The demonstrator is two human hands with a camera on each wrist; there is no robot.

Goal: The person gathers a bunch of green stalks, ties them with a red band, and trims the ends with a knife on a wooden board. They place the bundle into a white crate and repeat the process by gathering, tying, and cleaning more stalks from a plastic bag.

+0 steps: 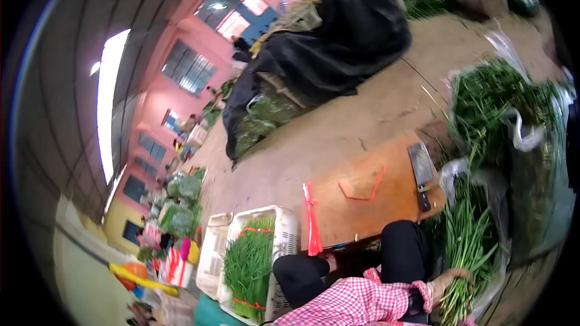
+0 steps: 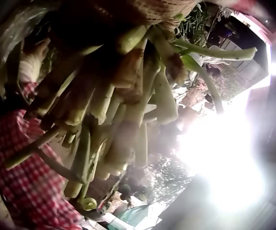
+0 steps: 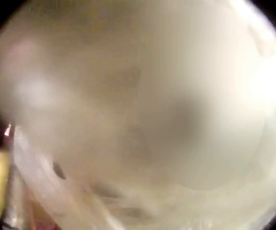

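Observation:
My left hand (image 1: 448,284) grips a bunch of long-stemmed leafy greens (image 1: 468,235) at the lower right of the head view. In the left wrist view the pale cut stem ends (image 2: 104,100) fan out below the hand (image 2: 162,10). My right hand (image 2: 30,64) shows in part at the left of that view, near translucent plastic. Its fingers are mostly hidden, and I cannot tell whether it holds anything. Blurred translucent plastic (image 3: 128,96) covers most of the right wrist view. A plastic bag (image 1: 498,205) stands around the greens.
A low wooden table (image 1: 338,220) stands before my knees, bearing a cleaver (image 1: 421,166) and a bent red strip (image 1: 362,198). Red ties (image 1: 312,226) hang over its left edge. Left of it, a white crate (image 1: 290,232) holds tied greens (image 1: 249,265). More bagged greens (image 1: 492,93) stand behind, right.

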